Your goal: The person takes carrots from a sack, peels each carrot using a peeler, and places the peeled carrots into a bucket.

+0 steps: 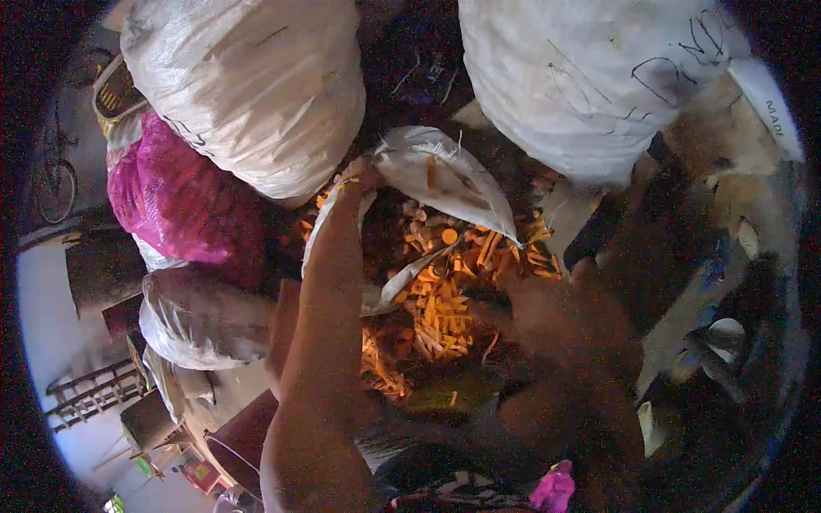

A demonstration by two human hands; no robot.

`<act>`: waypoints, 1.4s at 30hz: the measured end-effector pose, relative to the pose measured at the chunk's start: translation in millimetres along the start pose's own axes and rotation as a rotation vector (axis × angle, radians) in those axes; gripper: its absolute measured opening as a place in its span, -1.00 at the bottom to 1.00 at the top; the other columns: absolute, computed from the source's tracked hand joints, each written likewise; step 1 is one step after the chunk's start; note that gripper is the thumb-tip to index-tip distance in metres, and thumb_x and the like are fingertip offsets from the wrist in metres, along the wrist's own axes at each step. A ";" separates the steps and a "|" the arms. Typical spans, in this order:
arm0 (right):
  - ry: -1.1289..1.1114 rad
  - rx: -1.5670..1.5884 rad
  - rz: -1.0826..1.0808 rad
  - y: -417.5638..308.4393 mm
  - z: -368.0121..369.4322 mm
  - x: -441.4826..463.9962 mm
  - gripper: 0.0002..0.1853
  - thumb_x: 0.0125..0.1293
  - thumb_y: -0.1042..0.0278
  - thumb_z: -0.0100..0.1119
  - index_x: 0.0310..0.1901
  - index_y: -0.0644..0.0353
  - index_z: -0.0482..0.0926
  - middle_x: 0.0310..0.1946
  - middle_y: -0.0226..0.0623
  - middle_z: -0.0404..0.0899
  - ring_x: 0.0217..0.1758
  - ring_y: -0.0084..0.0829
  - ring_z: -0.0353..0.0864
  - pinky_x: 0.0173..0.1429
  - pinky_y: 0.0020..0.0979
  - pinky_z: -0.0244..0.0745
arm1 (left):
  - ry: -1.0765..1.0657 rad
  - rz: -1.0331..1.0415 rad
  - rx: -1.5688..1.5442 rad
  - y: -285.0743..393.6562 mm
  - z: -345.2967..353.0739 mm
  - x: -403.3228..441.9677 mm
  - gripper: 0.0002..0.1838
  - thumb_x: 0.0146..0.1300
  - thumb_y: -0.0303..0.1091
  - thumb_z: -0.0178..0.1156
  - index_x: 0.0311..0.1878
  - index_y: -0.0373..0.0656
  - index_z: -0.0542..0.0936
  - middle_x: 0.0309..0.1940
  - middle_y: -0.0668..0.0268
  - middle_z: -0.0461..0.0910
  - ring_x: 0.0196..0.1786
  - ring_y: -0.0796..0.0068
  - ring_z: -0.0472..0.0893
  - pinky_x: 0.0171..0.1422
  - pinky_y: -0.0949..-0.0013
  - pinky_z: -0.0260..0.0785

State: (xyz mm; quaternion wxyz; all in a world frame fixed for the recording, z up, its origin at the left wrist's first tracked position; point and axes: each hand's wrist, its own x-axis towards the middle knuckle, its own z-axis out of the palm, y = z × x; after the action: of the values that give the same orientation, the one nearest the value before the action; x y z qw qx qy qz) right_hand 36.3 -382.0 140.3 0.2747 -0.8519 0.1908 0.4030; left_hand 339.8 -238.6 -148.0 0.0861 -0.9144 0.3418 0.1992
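Note:
An open white woven sack lies before me with its mouth facing my body. My left hand reaches forward and is closed on the upper rim of the sack. Bright orange chopped pieces, like cut turmeric root, spill over the lower lip and lie in a heap. Browner lumps show inside the mouth. My right hand is low at the right side of the orange pieces. It is dark and smeared, so its fingers and anything in them cannot be made out.
Two big stuffed white sacks stand at the back left and back right. A magenta net sack and another pale sack are at left. A bicycle is by the far left edge. Something bright pink lies near my lap.

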 end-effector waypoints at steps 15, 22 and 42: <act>0.642 0.219 -0.212 40.6 43.1 10.3 -0.42 0.32 -0.18 0.00 -0.04 0.30 0.49 -0.19 0.15 0.58 -0.06 0.08 0.57 -0.05 -0.07 0.44 | -0.270 0.368 -0.643 -36.8 -23.6 -219.9 -0.61 0.24 -0.32 0.01 0.13 -0.21 0.36 -0.06 0.14 0.45 -0.06 0.27 0.46 0.00 0.23 0.36; 0.760 0.240 -0.202 58.7 53.6 28.1 -0.36 0.36 -0.19 -0.05 -0.07 0.42 0.46 -0.21 0.13 0.57 -0.09 0.08 0.56 -0.01 -0.11 0.40 | 0.008 0.234 -0.818 -101.4 -60.4 -200.3 -0.70 0.27 -0.34 -0.12 -0.26 -0.37 0.54 -0.30 0.09 0.58 -0.23 0.19 0.55 -0.11 0.30 0.41; 0.515 0.220 -0.128 58.2 41.6 14.5 -0.39 0.39 -0.17 -0.12 0.05 0.34 0.42 -0.18 0.17 0.58 -0.05 0.11 0.56 0.00 -0.08 0.42 | 0.419 0.478 0.025 26.7 81.4 -152.3 -0.42 0.28 -0.13 -0.07 0.31 -0.21 0.28 0.29 0.03 0.30 0.33 -0.05 0.27 0.46 0.00 0.01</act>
State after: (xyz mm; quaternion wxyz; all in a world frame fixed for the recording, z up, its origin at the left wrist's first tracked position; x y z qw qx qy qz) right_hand -11.0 -402.9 88.7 0.3329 -0.9016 0.2425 0.1319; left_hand 192.7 -144.8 -157.9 -0.0241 -0.8283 0.5595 0.0166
